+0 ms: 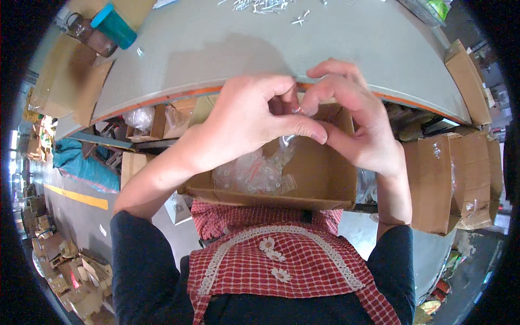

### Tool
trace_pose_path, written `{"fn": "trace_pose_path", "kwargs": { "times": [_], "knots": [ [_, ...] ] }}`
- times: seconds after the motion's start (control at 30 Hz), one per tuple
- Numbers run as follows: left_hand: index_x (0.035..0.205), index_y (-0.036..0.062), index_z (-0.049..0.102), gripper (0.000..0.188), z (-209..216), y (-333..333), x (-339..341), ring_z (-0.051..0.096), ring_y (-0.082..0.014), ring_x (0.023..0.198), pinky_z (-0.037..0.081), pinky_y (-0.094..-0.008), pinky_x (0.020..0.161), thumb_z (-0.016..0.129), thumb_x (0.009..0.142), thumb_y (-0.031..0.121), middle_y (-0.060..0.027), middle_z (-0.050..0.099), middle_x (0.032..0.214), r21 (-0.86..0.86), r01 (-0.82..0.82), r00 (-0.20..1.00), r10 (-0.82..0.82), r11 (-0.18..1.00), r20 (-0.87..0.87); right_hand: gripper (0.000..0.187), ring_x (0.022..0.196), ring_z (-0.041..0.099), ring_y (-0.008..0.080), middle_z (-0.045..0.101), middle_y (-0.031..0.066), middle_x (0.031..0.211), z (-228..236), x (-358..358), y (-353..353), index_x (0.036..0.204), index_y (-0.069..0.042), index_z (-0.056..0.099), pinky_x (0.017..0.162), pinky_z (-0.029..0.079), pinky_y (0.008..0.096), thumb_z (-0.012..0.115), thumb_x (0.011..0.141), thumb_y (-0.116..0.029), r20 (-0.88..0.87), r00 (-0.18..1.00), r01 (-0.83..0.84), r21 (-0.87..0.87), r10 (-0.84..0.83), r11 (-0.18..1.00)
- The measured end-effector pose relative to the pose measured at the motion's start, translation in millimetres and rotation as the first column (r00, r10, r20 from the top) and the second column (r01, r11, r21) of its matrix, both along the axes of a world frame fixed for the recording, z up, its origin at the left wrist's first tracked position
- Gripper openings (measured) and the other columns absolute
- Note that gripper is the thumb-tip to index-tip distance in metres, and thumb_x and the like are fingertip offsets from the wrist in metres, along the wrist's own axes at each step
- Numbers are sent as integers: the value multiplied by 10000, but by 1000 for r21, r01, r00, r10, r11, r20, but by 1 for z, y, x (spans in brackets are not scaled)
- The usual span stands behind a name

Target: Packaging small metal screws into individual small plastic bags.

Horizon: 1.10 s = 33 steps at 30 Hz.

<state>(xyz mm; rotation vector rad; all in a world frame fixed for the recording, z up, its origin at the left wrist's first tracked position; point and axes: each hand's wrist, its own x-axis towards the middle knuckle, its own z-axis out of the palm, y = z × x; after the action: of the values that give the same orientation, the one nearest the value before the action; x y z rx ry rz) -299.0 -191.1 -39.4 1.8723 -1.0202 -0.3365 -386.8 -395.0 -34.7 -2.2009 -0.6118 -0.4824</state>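
Note:
My left hand [238,116] and my right hand [365,122] meet above an open cardboard box [325,168]. Both are closed, their fingertips pinching a small clear plastic bag [287,141] with a reddish edge. Much of this bag is hidden behind my fingers and left thumb, so its contents cannot be made out. Inside the box, toward its left, lie several clear bags [252,170] with small white round pieces and thin red lines. The box sits at the table's near edge, over my lap.
Beyond my hands stretches a grey table [216,49] with an orange edge. Loose screws [262,5] lie at its far side. A teal cup [114,26] stands far left by an open carton [67,76]. More cartons [452,181] are at right; a blue sack [84,162] lies left.

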Motion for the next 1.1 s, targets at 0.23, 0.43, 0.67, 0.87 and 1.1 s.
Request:
{"fn": "trace_pose_path", "kwargs": {
  "times": [0.23,0.43,0.67,0.87,1.1],
  "knots": [
    [863,20,620,293,-8,-24,30,662,-242,780,536,-392,740,862,749,141,-76,683,863,-269,-111,900,211,957,380,174,1376,459,304,732,42,1038,-8,25,-8,952,-74,717,1089,411,429,699,820,39,14,966,255,94,-257,962],
    [885,16,637,259,-28,-50,81,661,-391,815,536,-483,748,781,791,210,-163,673,823,-135,-263,731,288,955,618,101,1264,556,332,732,22,1005,0,83,-9,934,-119,721,1012,460,439,708,840,-87,296,935,284,-290,-196,914],
    [806,11,621,425,-35,-58,123,623,-282,633,479,-397,607,774,877,400,-167,627,697,-138,-359,891,383,923,244,187,954,654,369,715,172,932,-10,192,-66,905,-36,733,880,516,448,706,836,-208,154,900,418,-575,-409,703],
    [788,1,594,418,-42,-47,125,593,-240,617,478,-375,606,797,855,360,-135,611,684,-204,-358,910,389,911,143,220,894,651,398,693,202,858,8,214,-69,785,2,690,846,514,461,690,789,-218,-86,912,172,-807,-400,565],
    [770,21,591,414,-36,-49,123,598,-287,621,478,-405,602,825,813,359,-138,618,693,-205,-344,920,373,916,124,92,880,616,299,650,103,847,8,223,-99,838,-32,640,852,489,405,666,758,-67,264,953,104,-750,151,653]
  ]
}}
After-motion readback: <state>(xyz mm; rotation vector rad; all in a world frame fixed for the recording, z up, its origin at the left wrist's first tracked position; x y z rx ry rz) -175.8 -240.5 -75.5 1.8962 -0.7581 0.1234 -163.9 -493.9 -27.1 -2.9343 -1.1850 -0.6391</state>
